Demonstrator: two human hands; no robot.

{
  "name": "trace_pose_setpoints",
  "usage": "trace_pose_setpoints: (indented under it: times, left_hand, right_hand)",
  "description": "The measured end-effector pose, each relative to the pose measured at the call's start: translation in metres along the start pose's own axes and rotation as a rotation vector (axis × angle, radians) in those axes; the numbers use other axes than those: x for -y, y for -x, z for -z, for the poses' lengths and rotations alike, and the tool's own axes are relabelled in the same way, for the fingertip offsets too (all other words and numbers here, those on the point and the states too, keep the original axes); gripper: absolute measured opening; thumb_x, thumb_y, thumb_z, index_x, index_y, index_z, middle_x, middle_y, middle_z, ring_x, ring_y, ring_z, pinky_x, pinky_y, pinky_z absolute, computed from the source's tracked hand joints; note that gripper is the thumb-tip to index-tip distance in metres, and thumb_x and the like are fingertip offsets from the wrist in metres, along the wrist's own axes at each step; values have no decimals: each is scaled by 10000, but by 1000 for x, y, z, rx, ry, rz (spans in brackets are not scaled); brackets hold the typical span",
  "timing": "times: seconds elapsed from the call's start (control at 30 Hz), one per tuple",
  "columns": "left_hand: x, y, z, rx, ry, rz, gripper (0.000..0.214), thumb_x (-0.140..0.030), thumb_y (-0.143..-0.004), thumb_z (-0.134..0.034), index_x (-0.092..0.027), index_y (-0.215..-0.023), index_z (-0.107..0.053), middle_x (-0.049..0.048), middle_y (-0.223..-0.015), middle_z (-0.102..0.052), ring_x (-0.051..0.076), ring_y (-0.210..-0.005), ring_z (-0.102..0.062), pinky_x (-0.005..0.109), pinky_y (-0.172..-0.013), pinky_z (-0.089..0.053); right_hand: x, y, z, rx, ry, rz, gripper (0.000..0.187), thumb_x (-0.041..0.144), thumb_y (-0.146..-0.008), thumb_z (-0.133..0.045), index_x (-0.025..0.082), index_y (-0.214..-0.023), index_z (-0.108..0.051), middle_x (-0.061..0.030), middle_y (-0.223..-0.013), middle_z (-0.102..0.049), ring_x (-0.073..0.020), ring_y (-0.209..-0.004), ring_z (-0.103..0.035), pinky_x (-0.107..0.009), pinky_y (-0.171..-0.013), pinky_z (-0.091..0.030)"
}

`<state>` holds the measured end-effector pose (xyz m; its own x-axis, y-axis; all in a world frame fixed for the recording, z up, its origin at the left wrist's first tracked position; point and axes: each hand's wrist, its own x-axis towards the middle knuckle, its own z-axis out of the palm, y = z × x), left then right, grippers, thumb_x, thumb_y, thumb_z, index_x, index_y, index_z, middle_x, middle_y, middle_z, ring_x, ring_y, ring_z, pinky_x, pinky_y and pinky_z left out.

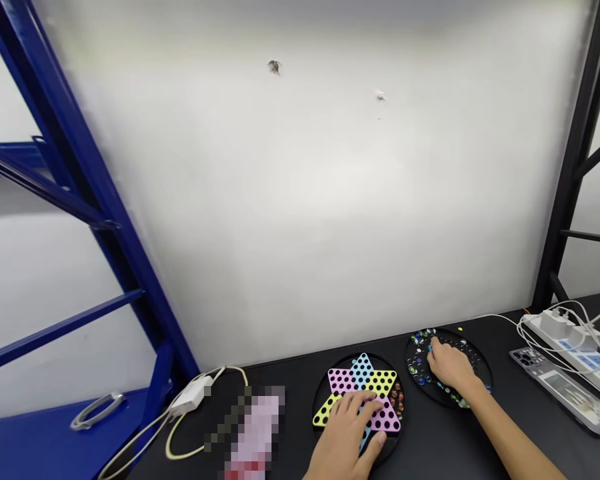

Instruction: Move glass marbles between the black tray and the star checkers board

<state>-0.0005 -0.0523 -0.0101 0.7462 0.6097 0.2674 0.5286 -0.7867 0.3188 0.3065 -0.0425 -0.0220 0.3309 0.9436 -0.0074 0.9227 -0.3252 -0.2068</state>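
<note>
A round Chinese checkers board [363, 383] with a star of pink, yellow and blue points lies on the black table. My left hand [350, 433] rests flat on its near side, fingers spread. To its right a round black tray [473, 357] holds several coloured marbles [420, 353]. My right hand [450, 367] reaches into that tray with its fingers curled down among the marbles; what they hold is hidden.
A white charger with cable [193, 397] and a blurred pink object [257, 430] lie at the left. A power strip [573, 337] with cables and a phone case [560, 387] sit at the right. Blue shelving [80, 180] stands left, black shelving [577, 147] right, a white wall behind.
</note>
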Motion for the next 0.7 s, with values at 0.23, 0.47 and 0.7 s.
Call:
trace_pose_setpoints:
  times: [0.23,0.47,0.7]
  left_hand:
    - [0,0,1,16,21,12,373,-520,-1011,-448,-347,-1324,-555,28,-1356,-575,267,-1228,-519,447,-1056,-444]
    - [-1,-1,1,24,48,10,384,-517,-1009,-456,-341,-1337,-549,36,-1367,-568,272,-1238,-507,455,-1077,-423]
    - [-3,0,3,22,29,12,358,-502,-1008,-468,-336,-1312,-560,21,-1368,-570,259,-1231,-514,435,-1072,-428]
  right_hand:
    - [-5,1,-2,-26,-119,-11,240,248,-939,-395,190,-1053,-599,-160,-955,-704,-323,-919,-682,-399,-796,-441]
    - [-19,-11,7,-75,-506,-59,315,357,-934,-249,232,-854,-527,-17,-653,-578,-189,-591,-560,-285,-569,-419]
    - [-40,-6,21,37,-764,59,476,543,-912,-331,232,-564,-423,68,-459,-306,-103,-423,-286,-253,-479,-331]
